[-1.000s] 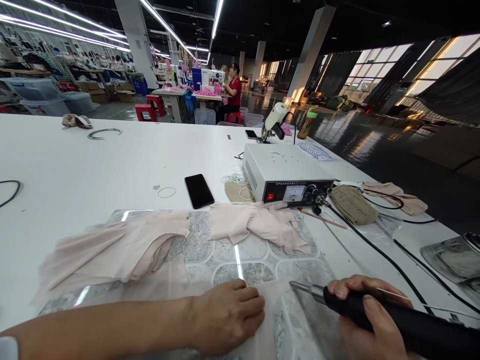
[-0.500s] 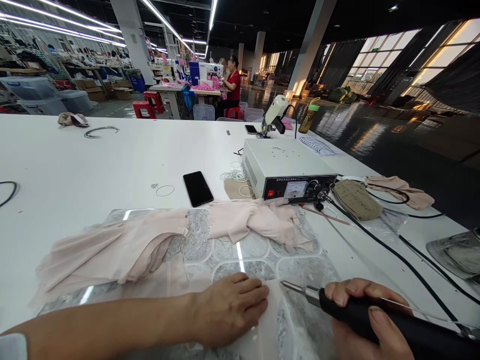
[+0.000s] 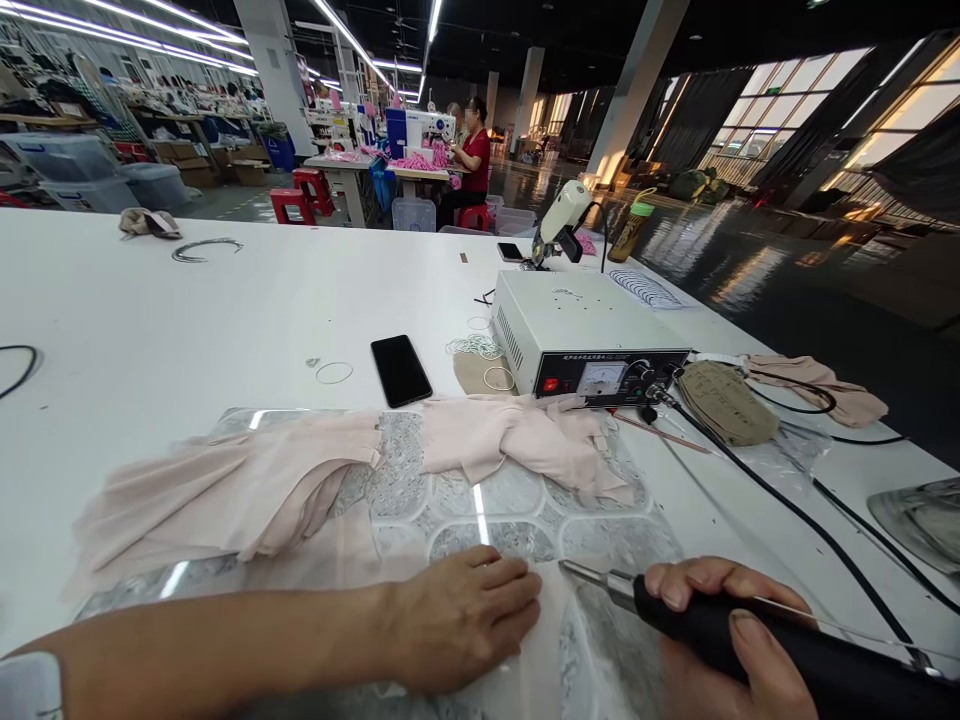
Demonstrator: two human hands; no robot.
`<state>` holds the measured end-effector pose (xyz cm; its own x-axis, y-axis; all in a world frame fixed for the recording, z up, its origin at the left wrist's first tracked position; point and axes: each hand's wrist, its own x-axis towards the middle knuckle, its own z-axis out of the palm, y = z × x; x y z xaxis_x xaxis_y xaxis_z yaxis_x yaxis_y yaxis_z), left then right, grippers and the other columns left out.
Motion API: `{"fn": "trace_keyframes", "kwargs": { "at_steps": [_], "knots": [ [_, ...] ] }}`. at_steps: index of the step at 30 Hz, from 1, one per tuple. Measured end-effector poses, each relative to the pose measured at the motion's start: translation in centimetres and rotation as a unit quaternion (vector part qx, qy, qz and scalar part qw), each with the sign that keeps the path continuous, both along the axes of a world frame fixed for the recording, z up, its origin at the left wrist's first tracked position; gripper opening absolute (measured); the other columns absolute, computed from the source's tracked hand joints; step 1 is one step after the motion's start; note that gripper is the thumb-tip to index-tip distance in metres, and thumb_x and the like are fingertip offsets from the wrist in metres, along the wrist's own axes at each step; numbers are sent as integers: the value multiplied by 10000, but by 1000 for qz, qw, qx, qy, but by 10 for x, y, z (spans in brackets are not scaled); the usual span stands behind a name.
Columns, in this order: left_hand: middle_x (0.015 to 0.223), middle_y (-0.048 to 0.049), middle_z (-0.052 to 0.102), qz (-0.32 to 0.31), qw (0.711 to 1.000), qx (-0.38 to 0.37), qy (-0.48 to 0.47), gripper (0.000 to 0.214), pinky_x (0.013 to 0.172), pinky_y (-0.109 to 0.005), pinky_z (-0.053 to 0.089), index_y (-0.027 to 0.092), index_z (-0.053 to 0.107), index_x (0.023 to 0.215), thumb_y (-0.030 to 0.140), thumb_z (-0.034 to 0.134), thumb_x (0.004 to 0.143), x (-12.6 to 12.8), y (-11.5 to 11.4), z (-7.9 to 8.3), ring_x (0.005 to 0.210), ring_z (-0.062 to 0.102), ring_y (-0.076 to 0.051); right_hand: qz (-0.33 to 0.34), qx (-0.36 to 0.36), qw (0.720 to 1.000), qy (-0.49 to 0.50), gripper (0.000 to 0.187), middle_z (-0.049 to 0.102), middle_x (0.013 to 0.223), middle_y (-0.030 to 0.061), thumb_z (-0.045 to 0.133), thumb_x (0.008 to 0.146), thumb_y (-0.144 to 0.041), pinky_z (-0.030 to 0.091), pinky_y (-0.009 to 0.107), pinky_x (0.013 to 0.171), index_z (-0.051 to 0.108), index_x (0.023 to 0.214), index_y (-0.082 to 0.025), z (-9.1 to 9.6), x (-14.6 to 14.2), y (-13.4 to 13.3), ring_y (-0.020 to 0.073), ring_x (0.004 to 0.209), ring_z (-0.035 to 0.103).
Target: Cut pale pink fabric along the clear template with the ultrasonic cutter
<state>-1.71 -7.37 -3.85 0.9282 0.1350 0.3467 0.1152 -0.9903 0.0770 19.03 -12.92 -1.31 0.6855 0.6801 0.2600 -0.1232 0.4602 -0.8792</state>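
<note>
The left hand (image 3: 469, 620) lay on the thin pale cloth (image 3: 546, 640) at the near middle of the patterned mat (image 3: 622, 540), fingers together and slightly curled; whether they pinched it could not be told. At near right, the right hand (image 3: 735, 640) was wrapped around the black-handled tool (image 3: 690, 625), its metal tip pointing left at the cloth's right edge. Good work here seemed to call for even downward pressure beside that edge, fingertips clear of the tip, and a steady tool angle.
</note>
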Motion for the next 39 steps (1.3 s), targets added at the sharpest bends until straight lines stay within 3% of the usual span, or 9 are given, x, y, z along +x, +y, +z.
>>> {"fn": "trace_keyframes", "kwargs": {
  "at_steps": [7,13,19,30,39],
  "knots": [
    [1133,-174,632,5,1000,10,15,214,857,-338,473,98,605,1050,208,428,997,0,-1,0,1034,595,-232,14,16,999,-48,83,530,656,-25,626,702,-209,511,345,489,547,727,-208,3,1,2,135,508,518],
    [1099,-173,637,2,1000,29,7,187,833,-326,474,106,611,1013,211,457,990,0,-2,0,1019,597,-231,18,18,999,-28,92,528,654,-28,631,696,-227,513,336,491,555,744,-207,4,0,2,127,502,512],
    [1090,-174,636,6,999,38,12,199,832,-318,476,98,616,1005,214,454,993,-1,-3,3,1011,597,-227,72,23,997,-30,82,517,650,-28,635,738,-232,505,320,475,557,747,-208,5,-9,2,119,488,509],
    [1092,-167,640,9,999,38,3,194,845,-321,476,89,615,1010,212,466,986,-3,-3,1,1024,594,-220,74,27,995,-57,80,532,659,-28,629,746,-214,523,344,499,549,755,-212,-2,-7,2,132,507,530],
    [1095,-160,644,12,1000,22,11,183,848,-325,474,101,615,1007,212,472,979,-13,-11,2,1015,593,-226,83,30,996,-27,79,513,650,-31,627,742,-223,499,302,474,552,762,-208,6,-19,2,111,490,505]
  ]
}}
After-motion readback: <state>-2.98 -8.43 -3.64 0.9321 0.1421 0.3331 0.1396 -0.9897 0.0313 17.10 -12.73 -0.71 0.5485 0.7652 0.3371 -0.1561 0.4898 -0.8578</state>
